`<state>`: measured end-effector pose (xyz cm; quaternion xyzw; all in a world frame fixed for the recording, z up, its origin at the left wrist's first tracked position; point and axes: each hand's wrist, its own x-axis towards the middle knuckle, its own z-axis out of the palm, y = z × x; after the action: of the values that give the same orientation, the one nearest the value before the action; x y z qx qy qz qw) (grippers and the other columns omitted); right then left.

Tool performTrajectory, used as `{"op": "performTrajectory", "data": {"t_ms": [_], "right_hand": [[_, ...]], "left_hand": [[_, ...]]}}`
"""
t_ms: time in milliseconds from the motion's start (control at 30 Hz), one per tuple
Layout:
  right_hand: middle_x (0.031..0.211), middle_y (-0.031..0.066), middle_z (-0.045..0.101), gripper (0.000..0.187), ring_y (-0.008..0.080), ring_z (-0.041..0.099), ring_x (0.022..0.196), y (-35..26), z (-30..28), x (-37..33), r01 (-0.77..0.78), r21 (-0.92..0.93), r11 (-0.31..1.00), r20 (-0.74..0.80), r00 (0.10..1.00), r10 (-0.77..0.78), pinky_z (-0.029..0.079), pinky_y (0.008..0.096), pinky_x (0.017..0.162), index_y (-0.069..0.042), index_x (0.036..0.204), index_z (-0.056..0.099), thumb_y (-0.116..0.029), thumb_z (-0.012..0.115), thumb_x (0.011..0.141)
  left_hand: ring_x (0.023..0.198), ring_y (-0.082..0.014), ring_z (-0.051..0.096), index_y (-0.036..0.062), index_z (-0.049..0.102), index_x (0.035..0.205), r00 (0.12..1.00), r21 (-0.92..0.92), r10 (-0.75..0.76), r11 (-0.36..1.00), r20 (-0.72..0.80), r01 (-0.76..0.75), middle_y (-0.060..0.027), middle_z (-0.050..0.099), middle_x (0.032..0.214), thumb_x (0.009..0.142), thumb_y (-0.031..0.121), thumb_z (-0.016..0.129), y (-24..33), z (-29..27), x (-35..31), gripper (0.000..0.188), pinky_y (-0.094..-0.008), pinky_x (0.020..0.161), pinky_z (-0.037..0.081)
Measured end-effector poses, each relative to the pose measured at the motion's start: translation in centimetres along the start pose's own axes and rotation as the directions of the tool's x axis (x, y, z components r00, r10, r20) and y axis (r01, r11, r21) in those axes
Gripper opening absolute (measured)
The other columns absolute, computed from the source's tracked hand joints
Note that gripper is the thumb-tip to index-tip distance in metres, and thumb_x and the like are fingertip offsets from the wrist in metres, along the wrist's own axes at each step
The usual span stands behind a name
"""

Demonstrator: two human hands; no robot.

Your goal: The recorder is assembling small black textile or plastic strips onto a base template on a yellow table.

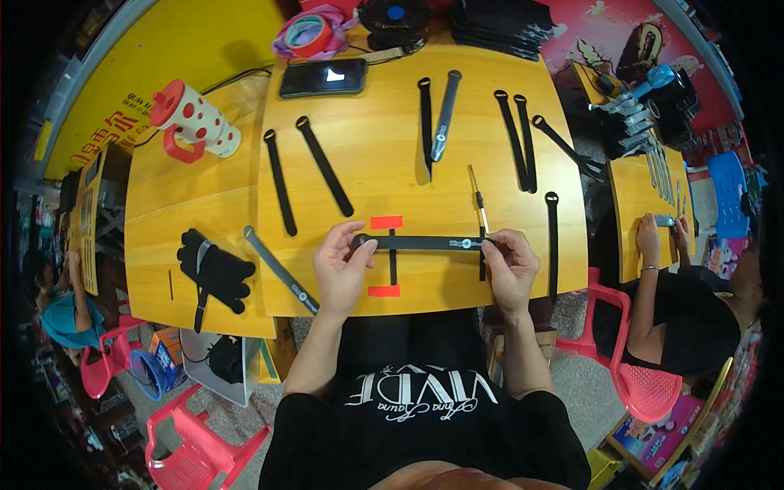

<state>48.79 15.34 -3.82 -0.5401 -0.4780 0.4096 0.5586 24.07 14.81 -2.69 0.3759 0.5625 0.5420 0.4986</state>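
Observation:
A black strap (425,242) with a white printed mark is stretched level between my hands, just above the table's near side. My left hand (341,265) pinches its ringed end between thumb and fingers. The other end, beside the mark, is pinched by my right hand (511,268). Behind the strap, a narrow dark strip lies on the table between an upper piece of red tape (386,222) and a lower piece of red tape (384,291). A slim pen (479,200) lies just beyond my right hand. A grey strap (280,269) rests left of my left hand.
Several black straps lie spread on the yellow table (367,163). Black gloves (214,271), a spotted tumbler (196,121), a phone (323,78) and a red tape roll (306,35) surround them. Pink chairs (196,449) stand below; other people sit at tables left and right.

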Motion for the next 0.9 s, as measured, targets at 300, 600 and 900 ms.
{"op": "performTrajectory", "data": {"t_ms": [300, 600, 900], "right_hand": [[0.070, 0.0075, 0.057, 0.007, 0.0122, 0.056, 0.061, -0.2, 0.5, 2.1, 0.244, -0.372, 0.896, 0.109, 0.970, -0.219, 0.042, 0.0225, 0.055, 0.003, 0.084, 0.062, 0.009, 0.062, 0.081], [0.071, 0.0083, 0.057, 0.010, 0.0131, 0.054, 0.058, -1.7, -0.3, 1.3, 0.292, -0.327, 0.899, 0.121, 0.956, -0.267, 0.040, 0.0251, 0.052, 0.004, 0.084, 0.062, 0.012, 0.058, 0.079], [0.072, 0.0070, 0.058, 0.009, 0.0131, 0.055, 0.062, -1.7, 0.8, 3.4, 0.307, -0.440, 0.844, 0.247, 0.945, -0.215, 0.040, 0.0249, 0.054, 0.003, 0.086, 0.062, 0.010, 0.060, 0.080]], "left_hand": [[0.059, -0.0033, 0.052, -0.0007, 0.059, 0.107, 0.997, 0.087, 0.060, 0.995, -0.058, -0.055, -0.0001, 0.058, 0.077, 0.082, -0.006, 0.068, -0.6, 0.4, 0.6, 0.027, -0.0154, 0.049, 0.043], [0.060, -0.0041, 0.055, -0.0013, 0.063, 0.100, 0.999, 0.007, -0.038, 0.999, 0.018, 0.037, -0.0009, 0.060, 0.076, 0.082, -0.006, 0.068, 0.1, -0.5, 0.6, 0.019, -0.0165, 0.051, 0.044], [0.057, -0.0060, 0.057, -0.0014, 0.063, 0.101, 0.996, -0.039, -0.077, 0.996, 0.048, 0.079, -0.0018, 0.062, 0.076, 0.083, -0.006, 0.067, -0.1, -1.3, 0.8, 0.019, -0.0164, 0.048, 0.042]]}}
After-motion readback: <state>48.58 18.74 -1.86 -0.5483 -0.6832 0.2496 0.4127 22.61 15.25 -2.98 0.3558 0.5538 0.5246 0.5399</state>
